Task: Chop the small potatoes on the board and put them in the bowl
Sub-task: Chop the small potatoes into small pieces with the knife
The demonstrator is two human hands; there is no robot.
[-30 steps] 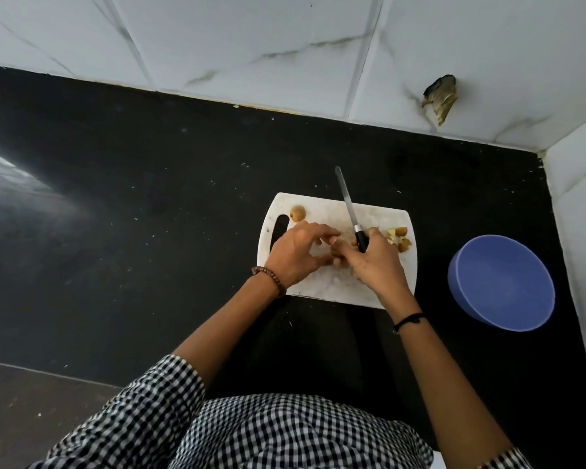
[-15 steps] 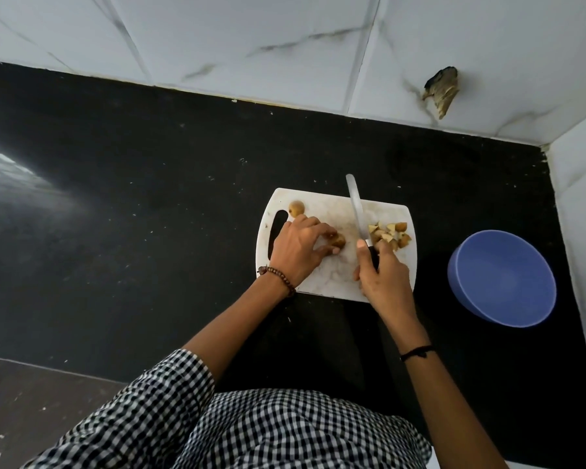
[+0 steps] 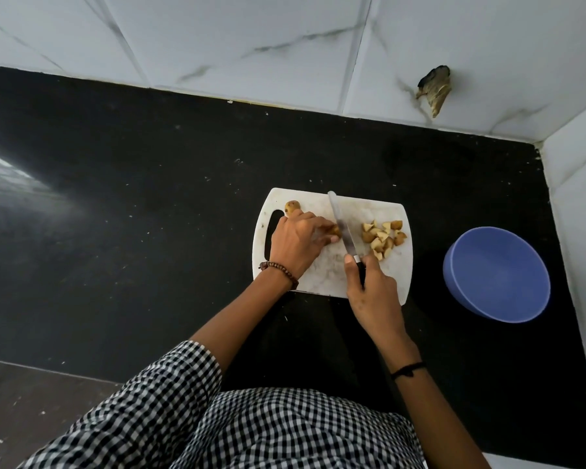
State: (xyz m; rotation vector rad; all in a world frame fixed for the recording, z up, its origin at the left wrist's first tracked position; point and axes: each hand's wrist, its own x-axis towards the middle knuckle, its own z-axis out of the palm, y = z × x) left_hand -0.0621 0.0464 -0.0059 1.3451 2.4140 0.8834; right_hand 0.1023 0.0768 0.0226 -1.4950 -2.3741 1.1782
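A white cutting board (image 3: 322, 275) lies on the black counter. My left hand (image 3: 296, 245) holds a small potato (image 3: 334, 230) down on the board with curled fingertips. My right hand (image 3: 369, 289) grips the black handle of a knife (image 3: 341, 226), forefinger along its spine; the blade rests just right of that potato. A pile of chopped potato pieces (image 3: 383, 238) sits on the board's right side. One whole small potato (image 3: 292, 207) lies at the board's far left, above the handle slot. The blue bowl (image 3: 496, 274) stands to the right of the board, with nothing visible inside.
The black counter (image 3: 149, 214) stretches far to the left. White marble-look tiled walls close off the back and the right side. A chipped hole (image 3: 435, 91) shows in the back wall. My checked shirt fills the bottom of the view.
The two hands have drawn apart. The knife slid left off the chopped pile and now lies against the potato under my left hand. The pile is fully uncovered.
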